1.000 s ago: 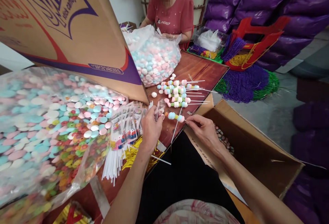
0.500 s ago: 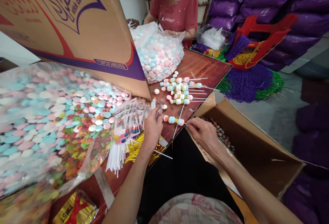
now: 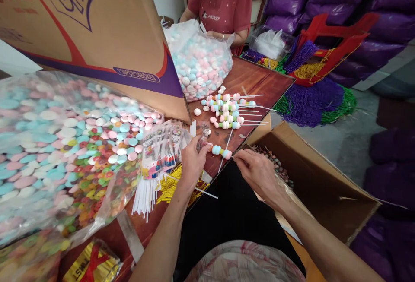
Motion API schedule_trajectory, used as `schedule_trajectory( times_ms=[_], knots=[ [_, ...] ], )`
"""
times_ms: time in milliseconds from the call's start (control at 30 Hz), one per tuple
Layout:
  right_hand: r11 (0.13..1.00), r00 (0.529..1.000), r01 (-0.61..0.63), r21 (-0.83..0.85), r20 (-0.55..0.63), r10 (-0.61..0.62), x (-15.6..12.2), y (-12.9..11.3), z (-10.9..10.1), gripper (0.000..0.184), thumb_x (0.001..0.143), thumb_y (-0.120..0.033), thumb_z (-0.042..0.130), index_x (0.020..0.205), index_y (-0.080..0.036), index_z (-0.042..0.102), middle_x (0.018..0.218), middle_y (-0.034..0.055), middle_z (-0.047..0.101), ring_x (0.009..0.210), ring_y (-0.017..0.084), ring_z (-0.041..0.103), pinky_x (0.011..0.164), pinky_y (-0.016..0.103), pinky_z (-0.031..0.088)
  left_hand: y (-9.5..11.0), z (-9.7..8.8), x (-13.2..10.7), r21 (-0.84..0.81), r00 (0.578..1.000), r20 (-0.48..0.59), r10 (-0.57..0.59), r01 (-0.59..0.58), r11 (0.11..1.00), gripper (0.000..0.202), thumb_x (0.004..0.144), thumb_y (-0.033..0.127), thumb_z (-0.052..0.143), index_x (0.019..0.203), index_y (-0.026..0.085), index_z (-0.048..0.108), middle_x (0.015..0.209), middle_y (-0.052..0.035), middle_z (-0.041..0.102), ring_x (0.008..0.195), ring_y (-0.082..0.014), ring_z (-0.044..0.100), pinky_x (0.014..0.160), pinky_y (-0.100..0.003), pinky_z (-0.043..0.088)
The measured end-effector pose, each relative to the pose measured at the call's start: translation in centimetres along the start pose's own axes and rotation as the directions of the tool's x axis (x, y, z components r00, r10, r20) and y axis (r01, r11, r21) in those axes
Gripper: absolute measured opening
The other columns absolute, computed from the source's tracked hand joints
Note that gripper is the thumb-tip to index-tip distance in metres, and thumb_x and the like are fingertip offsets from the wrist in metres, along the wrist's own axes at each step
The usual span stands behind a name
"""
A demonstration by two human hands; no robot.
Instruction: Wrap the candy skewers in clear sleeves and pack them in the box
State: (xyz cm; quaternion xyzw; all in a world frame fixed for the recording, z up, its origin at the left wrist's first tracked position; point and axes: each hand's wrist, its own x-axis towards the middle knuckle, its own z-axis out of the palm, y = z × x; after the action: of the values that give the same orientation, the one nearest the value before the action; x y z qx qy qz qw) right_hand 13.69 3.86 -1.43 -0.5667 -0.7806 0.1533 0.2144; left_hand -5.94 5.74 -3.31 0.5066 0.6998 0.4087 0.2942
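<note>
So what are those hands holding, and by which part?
The right hand pinches a candy skewer by its stick; the left hand holds a clear wrapper at the skewer's other end.

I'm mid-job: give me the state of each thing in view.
Skewer: loaded
Left hand: pinching a clear wrapper by the skewer's candy end
Right hand: pinching the skewer's stick end
Other skewers: loaded, lying together
White sticks: bare, bunched
Gold ties: loose, piled
Near bag: open, well filled
Far bag: well filled
Box: open, partly filled
Carton: standing; top out of view
Gold pack: flat; seal unclear
</note>
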Motion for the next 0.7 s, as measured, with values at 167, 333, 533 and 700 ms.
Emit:
schedule_trajectory(
  times_ms=[167, 333, 533, 700],
  knots=[
    [0.951, 0.993, -0.118, 0.286, 0.04, 0.111, 0.1, 1.4, 0.2, 0.023, 0.09, -0.031, 0.052, 0.076, -0.023, 0.067, 0.077, 0.0014, 0.069, 0.071, 0.018, 0.061, 0.065, 0.028, 0.039, -0.6, 0.1, 0.6, -0.057, 0.996, 0.086, -0.01, 0.015, 0.998, 0.029, 0.079, 0.021, 0.067, 0.108, 0.019, 0.069, 0.089, -0.0049, 0.076, 0.084, -0.0191, 0.07, 0.082, -0.032, 0.052],
    [0.878, 0.975, -0.217, 0.427, 0.058, 0.212, -0.1, 2.5, 0.8, 0.023, 0.086, -0.036, 0.055, 0.075, -0.023, 0.069, 0.068, -0.0002, 0.067, 0.062, 0.017, 0.057, 0.06, 0.028, 0.042, -0.7, 0.4, 0.8, -0.07, 1.0, 0.007, -0.027, 0.027, 0.997, 0.022, 0.076, 0.021, 0.067, 0.098, 0.018, 0.071, 0.081, -0.0029, 0.073, 0.076, -0.0177, 0.067, 0.076, -0.03, 0.051],
    [0.802, 0.964, -0.25, 0.543, 0.065, 0.257, 0.2, 2.7, 1.1, 0.023, 0.084, -0.039, 0.058, 0.076, -0.021, 0.07, 0.071, 0.0005, 0.068, 0.063, 0.017, 0.057, 0.061, 0.028, 0.044, 2.0, -0.1, 1.8, 0.079, 0.969, -0.229, 0.088, -0.071, 0.994, 0.027, 0.085, 0.025, 0.06, 0.111, 0.019, 0.068, 0.093, -0.005, 0.073, 0.085, -0.02, 0.067, 0.081, -0.032, 0.049],
    [0.779, 0.958, -0.265, 0.568, 0.061, 0.281, 0.2, 2.8, 1.3, 0.024, 0.084, -0.04, 0.059, 0.076, -0.021, 0.07, 0.07, 0.0002, 0.066, 0.061, 0.016, 0.054, 0.06, 0.028, 0.041, 2.7, -0.2, 4.5, 0.423, 0.909, -0.076, 0.411, -0.344, 0.838, 0.033, 0.089, 0.014, 0.053, 0.117, 0.021, 0.068, 0.109, -0.0095, 0.072, 0.105, -0.0263, 0.063, 0.094, -0.038, 0.045]
  ],
)
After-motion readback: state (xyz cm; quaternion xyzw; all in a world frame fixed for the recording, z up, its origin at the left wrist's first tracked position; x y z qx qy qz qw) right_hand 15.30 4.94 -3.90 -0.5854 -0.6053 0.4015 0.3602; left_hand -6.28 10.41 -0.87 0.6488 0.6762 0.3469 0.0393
